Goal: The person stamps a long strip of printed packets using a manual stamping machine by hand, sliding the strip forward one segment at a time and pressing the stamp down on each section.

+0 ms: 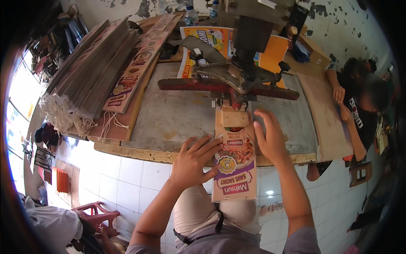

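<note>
A long printed cardboard strip in pink, purple and yellow with food pictures lies under the press. Its near end overhangs the table's front edge above my lap. My left hand has its fingers stretched out, their tips and the thumb at the strip's left edge. On the right, my right hand is raised beside the strip, fingers apart, holding nothing. A small wooden block sits on the strip below the press, between my hands. The metal press has a red crossbar; its working end partly hides the strip's far part.
Stacked printed strips with white strings fill the table's left side. Yellow printed sheets lie behind the press. Bottles stand at the back. Another person sits at the right; a red stool stands at lower left.
</note>
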Demonstrator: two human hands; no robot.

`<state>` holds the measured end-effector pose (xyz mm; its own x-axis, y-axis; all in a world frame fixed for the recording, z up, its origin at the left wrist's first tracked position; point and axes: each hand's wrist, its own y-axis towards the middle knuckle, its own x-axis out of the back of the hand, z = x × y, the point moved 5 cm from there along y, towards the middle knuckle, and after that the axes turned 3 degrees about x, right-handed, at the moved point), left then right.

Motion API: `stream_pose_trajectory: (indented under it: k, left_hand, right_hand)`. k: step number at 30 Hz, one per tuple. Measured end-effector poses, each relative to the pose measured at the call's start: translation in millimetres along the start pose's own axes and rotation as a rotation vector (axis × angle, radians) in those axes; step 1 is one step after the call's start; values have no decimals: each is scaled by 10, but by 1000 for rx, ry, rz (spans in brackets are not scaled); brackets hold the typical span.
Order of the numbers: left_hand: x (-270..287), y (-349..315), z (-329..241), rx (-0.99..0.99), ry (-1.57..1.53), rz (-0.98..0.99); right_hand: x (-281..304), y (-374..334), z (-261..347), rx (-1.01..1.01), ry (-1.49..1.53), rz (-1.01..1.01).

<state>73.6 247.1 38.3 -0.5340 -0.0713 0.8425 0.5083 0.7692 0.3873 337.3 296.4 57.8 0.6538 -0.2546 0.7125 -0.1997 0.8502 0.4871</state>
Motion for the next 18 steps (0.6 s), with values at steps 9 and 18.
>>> stream_pose_trajectory:
  k: [9,18]
  left_hand:
    - [14,-17,-25,-50,11,-50]
    - [-13,-423,142,26,-54,-150]
  right_hand:
    - [-239,78,325,92,-6,-37]
    - [108,-649,759,148,67,103]
